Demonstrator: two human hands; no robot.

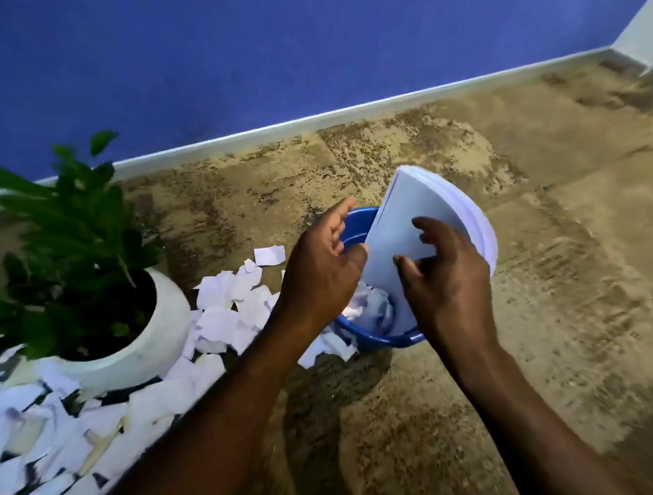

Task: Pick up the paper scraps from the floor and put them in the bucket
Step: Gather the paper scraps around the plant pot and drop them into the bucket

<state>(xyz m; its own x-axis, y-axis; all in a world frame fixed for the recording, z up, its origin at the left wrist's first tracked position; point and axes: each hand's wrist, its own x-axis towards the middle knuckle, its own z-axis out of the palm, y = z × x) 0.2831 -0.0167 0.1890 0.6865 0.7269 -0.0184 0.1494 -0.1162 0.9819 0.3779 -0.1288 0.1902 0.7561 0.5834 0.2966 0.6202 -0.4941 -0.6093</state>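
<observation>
White paper scraps, blue bucket, deep blue wall, mottled brown floor, white pot, green plant

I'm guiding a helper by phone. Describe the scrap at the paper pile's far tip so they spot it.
Find the white plant pot near the blue wall; paper scraps spread from it toward the blue bucket. The target scrap is the small rectangle at the pile's end nearest the wall, just left of the left hand. Unlike the overlapping pieces, it lies flat, almost alone.

Scraps left of bucket (some inside), plant further left
</observation>
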